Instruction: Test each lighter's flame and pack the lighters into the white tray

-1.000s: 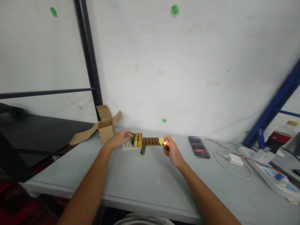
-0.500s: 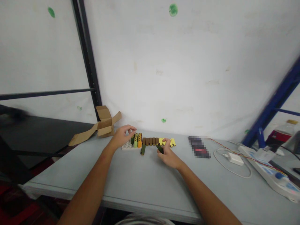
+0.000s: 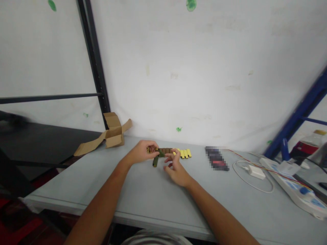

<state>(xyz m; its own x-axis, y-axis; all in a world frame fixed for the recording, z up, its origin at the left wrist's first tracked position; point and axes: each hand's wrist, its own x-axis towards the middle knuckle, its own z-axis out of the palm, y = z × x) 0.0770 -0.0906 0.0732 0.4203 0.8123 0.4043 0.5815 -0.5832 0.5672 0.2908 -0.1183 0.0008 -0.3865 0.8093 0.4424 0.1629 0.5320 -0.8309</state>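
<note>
My left hand (image 3: 143, 152) has its thumb and fingers closed on a dark green battery cell (image 3: 161, 153), just above the desk. My right hand (image 3: 176, 169) is beside the cell's right end with its fingers apart; whether a fingertip still touches it, I cannot tell. A second dark green battery cell (image 3: 155, 161) lies below the left fingers. Brown battery cells (image 3: 167, 150) lie in a row behind the hands, and yellow battery cells (image 3: 185, 153) continue it to the right. The left hand hides the white holder and most of the cells standing in it.
An opened cardboard box (image 3: 114, 136) stands at the back left. A pixelated dark object (image 3: 217, 159) lies to the right on the grey desk (image 3: 153, 197). Farther right are a white adapter (image 3: 256, 172) with its cable and a power strip (image 3: 291, 190). The wall (image 3: 163, 85) rises behind.
My left hand has moved right from over the holder and taken the dark green battery cell that my right hand held. The right hand has shifted slightly left and opened its fingers.
</note>
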